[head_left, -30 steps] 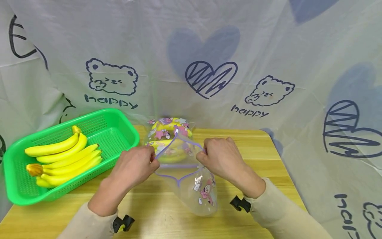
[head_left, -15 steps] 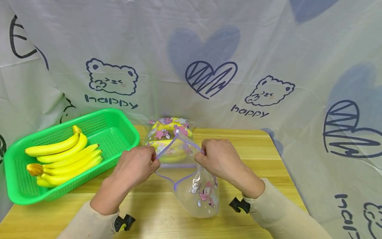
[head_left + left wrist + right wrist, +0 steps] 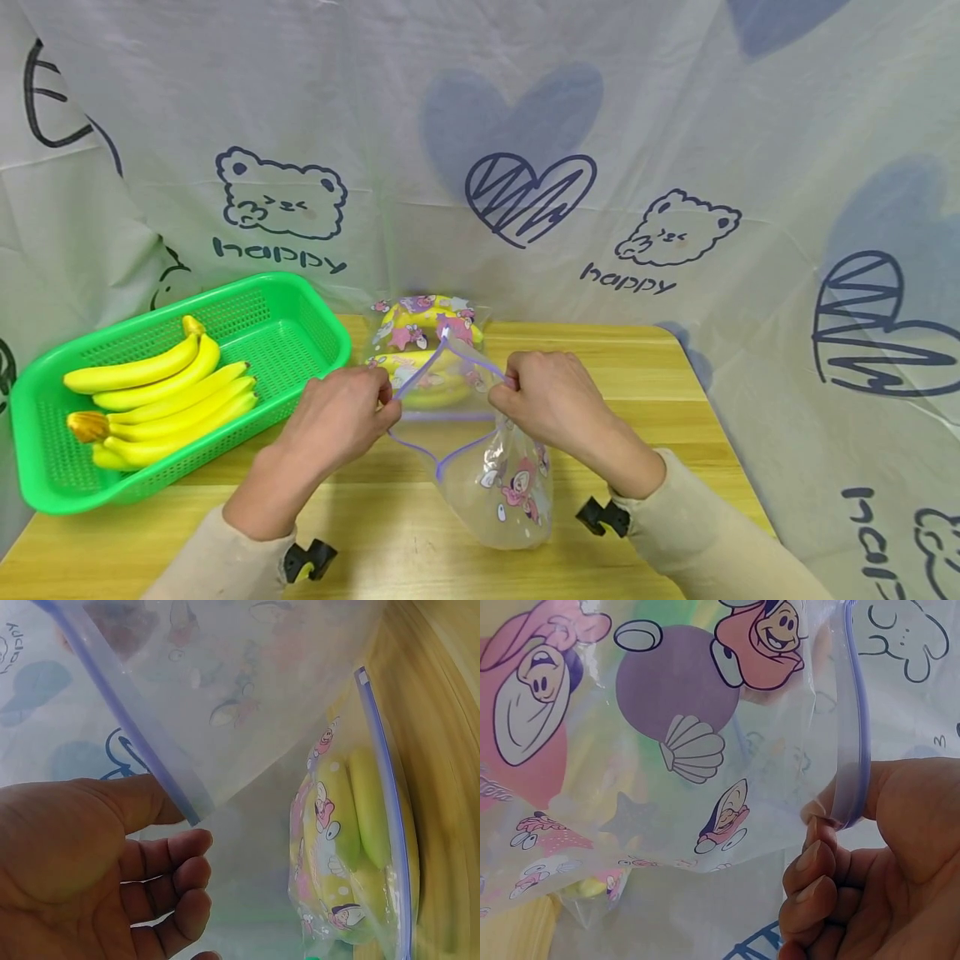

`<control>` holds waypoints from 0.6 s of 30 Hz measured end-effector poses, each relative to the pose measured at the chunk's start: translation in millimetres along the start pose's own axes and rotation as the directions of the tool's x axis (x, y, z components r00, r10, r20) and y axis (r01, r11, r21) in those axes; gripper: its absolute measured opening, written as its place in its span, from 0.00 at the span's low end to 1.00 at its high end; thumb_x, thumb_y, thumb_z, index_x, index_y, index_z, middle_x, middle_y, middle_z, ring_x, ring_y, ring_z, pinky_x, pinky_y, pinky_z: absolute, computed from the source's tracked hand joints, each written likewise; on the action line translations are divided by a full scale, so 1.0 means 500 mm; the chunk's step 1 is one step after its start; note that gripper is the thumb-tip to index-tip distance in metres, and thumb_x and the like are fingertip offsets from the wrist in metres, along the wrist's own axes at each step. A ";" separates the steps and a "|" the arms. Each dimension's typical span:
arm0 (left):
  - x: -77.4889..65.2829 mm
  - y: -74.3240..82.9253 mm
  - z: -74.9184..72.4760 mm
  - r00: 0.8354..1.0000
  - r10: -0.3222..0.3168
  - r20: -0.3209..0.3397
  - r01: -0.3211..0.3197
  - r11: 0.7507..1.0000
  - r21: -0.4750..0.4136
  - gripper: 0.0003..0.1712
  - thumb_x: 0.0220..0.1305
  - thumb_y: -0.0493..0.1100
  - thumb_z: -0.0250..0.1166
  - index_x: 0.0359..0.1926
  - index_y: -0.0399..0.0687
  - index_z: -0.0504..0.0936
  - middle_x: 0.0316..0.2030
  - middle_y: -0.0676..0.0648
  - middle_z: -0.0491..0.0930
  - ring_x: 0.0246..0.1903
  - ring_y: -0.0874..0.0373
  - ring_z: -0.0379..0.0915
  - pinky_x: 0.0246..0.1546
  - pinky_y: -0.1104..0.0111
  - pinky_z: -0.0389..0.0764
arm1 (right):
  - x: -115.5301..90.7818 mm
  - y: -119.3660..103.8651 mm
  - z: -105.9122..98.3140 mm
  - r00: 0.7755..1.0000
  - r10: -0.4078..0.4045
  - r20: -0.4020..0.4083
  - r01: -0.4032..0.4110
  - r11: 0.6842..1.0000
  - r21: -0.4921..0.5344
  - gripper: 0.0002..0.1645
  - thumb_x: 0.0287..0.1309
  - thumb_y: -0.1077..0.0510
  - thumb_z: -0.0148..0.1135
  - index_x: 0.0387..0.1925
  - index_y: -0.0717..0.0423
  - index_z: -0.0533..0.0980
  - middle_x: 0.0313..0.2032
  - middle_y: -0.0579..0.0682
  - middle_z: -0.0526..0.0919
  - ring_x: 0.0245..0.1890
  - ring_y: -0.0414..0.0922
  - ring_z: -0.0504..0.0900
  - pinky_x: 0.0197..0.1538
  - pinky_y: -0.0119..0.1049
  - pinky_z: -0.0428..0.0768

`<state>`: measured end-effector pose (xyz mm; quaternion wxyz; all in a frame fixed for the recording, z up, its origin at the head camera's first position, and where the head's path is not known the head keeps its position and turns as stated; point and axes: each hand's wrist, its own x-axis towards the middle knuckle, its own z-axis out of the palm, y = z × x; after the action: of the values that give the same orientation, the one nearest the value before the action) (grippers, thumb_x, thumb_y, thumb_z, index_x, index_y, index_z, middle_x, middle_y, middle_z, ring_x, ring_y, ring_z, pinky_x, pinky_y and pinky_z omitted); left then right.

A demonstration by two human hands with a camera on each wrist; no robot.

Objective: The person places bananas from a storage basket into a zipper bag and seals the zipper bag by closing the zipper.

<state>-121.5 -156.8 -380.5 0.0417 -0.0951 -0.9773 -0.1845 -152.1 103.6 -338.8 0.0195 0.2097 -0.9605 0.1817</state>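
With our left hand (image 3: 337, 417) and right hand (image 3: 558, 398), we pinch the clear bag (image 3: 504, 496), its mouth spread open over the tabletop (image 3: 637, 379). Just behind it lies a banana bag (image 3: 420, 333).

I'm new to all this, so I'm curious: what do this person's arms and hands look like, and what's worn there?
The left hand and right hand are ungloved. The left sleeve and right sleeve are plain pale beige. By the cuffs sit a left black fitting and right black fitting, small and angular. No cables show.
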 end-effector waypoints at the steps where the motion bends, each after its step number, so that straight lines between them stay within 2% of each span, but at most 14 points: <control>1: -0.001 -0.001 0.000 1.000 -0.004 0.004 0.004 1.000 -0.006 0.08 0.67 0.47 0.66 0.30 0.51 0.83 0.26 0.53 0.77 0.25 0.56 0.70 0.27 0.57 0.71 | 0.000 0.001 0.000 1.000 0.002 0.001 -0.002 1.000 0.001 0.19 0.51 0.58 0.60 0.12 0.45 0.63 0.12 0.39 0.60 0.15 0.39 0.60 0.24 0.36 0.60; 6: -0.005 -0.010 -0.005 1.000 -0.017 0.014 0.018 0.999 -0.041 0.12 0.72 0.50 0.66 0.31 0.52 0.81 0.25 0.53 0.75 0.22 0.57 0.67 0.23 0.63 0.67 | -0.002 0.003 0.001 1.000 0.015 0.009 -0.015 1.000 0.008 0.18 0.52 0.57 0.59 0.13 0.45 0.63 0.12 0.39 0.61 0.15 0.40 0.61 0.24 0.36 0.61; 11: -0.010 -0.027 -0.021 0.999 -0.032 0.001 0.032 0.998 -0.061 0.12 0.73 0.49 0.63 0.32 0.52 0.80 0.32 0.51 0.80 0.25 0.57 0.69 0.25 0.64 0.69 | -0.003 0.005 0.002 1.000 0.025 0.013 -0.025 1.000 0.014 0.18 0.52 0.57 0.59 0.13 0.45 0.63 0.12 0.39 0.61 0.15 0.40 0.62 0.25 0.36 0.61; 15: -0.016 -0.054 -0.040 0.998 -0.060 -0.009 0.059 0.996 -0.061 0.10 0.74 0.48 0.60 0.36 0.49 0.81 0.37 0.48 0.83 0.29 0.55 0.73 0.28 0.62 0.74 | -0.004 0.005 0.003 1.000 0.025 0.012 -0.025 1.000 0.019 0.18 0.52 0.57 0.58 0.13 0.46 0.63 0.12 0.39 0.61 0.15 0.40 0.62 0.25 0.36 0.61; 18: -0.021 -0.086 -0.056 0.995 -0.094 -0.018 0.093 0.995 -0.040 0.10 0.73 0.48 0.59 0.39 0.47 0.82 0.39 0.44 0.84 0.34 0.50 0.77 0.33 0.56 0.78 | -0.004 0.005 0.003 1.000 0.025 0.015 -0.025 0.999 0.024 0.18 0.52 0.57 0.58 0.13 0.46 0.63 0.12 0.39 0.61 0.15 0.40 0.62 0.25 0.36 0.61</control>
<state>-118.4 -208.3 -370.8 0.0410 -0.0480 -0.9764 -0.2063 -151.3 106.3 -341.1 0.0076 0.1993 -0.9609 0.1919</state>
